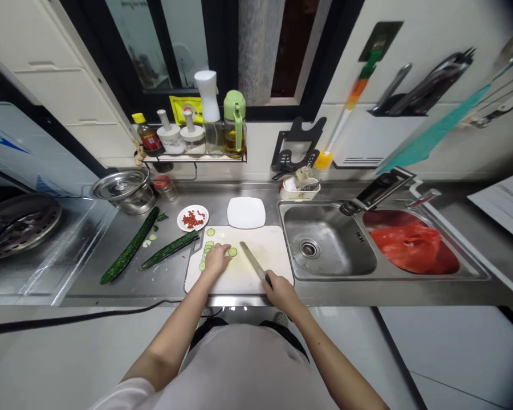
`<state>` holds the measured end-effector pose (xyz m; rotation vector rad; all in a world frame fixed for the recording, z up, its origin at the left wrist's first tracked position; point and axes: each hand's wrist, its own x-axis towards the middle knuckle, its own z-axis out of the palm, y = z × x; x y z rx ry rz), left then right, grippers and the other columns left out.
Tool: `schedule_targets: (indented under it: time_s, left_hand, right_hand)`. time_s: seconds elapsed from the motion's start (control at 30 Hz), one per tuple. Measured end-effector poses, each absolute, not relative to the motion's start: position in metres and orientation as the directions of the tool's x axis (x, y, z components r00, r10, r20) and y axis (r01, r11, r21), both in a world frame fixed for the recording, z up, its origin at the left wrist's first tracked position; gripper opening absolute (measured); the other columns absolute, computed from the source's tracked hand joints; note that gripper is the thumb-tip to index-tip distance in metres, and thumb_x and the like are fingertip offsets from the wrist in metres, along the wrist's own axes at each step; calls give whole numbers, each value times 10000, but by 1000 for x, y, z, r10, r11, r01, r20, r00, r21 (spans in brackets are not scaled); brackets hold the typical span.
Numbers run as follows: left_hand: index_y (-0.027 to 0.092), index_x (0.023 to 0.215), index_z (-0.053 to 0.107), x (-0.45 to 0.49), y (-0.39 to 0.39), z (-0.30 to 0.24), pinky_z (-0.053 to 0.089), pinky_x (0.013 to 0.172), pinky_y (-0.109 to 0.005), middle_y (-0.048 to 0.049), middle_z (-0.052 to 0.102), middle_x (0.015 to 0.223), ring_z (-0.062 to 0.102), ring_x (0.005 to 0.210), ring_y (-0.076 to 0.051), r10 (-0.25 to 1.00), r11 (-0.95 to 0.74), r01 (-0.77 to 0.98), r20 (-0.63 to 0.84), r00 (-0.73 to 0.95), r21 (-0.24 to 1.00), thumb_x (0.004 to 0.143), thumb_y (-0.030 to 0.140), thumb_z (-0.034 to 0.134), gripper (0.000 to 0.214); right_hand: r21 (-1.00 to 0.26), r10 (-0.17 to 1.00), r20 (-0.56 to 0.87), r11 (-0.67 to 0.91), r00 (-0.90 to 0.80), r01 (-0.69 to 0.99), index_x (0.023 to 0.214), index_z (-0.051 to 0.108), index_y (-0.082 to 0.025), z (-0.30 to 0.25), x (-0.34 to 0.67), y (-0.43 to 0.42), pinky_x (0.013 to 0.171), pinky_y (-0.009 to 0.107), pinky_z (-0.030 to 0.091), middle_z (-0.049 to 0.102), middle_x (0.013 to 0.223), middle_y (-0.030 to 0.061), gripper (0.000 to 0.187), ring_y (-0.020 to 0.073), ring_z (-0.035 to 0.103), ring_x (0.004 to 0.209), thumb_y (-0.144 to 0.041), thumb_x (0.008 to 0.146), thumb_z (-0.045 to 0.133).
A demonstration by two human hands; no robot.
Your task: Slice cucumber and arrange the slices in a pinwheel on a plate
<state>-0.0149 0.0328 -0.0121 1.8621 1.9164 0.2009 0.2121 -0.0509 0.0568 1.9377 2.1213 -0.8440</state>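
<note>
The knife (254, 261) is gripped by its handle in the right hand (279, 288); its blade is best held aside while the cucumber slices (206, 250), laid at the left of the cutting board (269, 245), are handled by the left hand (218, 259); whether the lone slice (232, 251) at its bent fingers is pinched cannot be told; fingertips should be curled clear of the blade.

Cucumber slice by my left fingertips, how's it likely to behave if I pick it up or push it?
The cucumber slice is small beside the left hand, so probably light. Its pale cut face is exposed, so it may feel slippery. Its round outline suggests it could roll if stood on edge.
</note>
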Motion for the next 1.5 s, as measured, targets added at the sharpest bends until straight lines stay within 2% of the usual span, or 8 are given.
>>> schedule_targets:
  time_s: [0.1,0.27,0.6,1.13,1.5]
  left_hand:
    - [260,1137,659,-11,35,-16,407,854,-318,-80,644,1057,577,1020,-248,976,116,901,-218,-25,417,796,350,627,354]
    - [229,1071,661,-1,37,-20,411,835,-328,-83,653,1010,580,995,-256,976,181,893,-188,-111,411,779,393,635,336]
    - [257,1136,664,-4,34,-23,390,896,-347,-78,660,1043,570,1041,-257,983,155,882,-162,-92,444,825,374,596,339]
    - [271,1089,674,0,34,-18,367,886,-344,-61,673,1025,565,1041,-247,974,199,871,-188,-126,449,812,362,624,296]
    - [275,1069,667,2,35,-13,349,905,-375,-58,669,1054,550,1074,-258,962,235,862,-233,-142,449,813,368,617,277]
  right_hand:
    - [-299,862,-477,22,-169,954,1121,521,-191,58,210,-53,678,265,297,680,983,99,245,210,617,914,-306,968,368]
    - [-295,859,-472,59,-199,954,1108,515,-194,58,208,-56,677,267,298,680,973,92,232,211,618,907,-304,964,370]
    - [-220,841,-490,137,-231,966,1123,495,-185,64,211,-56,675,275,305,684,1002,111,234,227,628,933,-287,967,354]
    - [-160,800,-527,238,-287,958,1161,459,-163,58,215,-50,689,303,368,687,1008,132,259,264,649,942,-204,947,319]
    - [-207,768,-566,220,-300,953,1184,452,-142,58,209,-41,731,333,415,668,1050,171,291,279,641,979,-153,915,341]
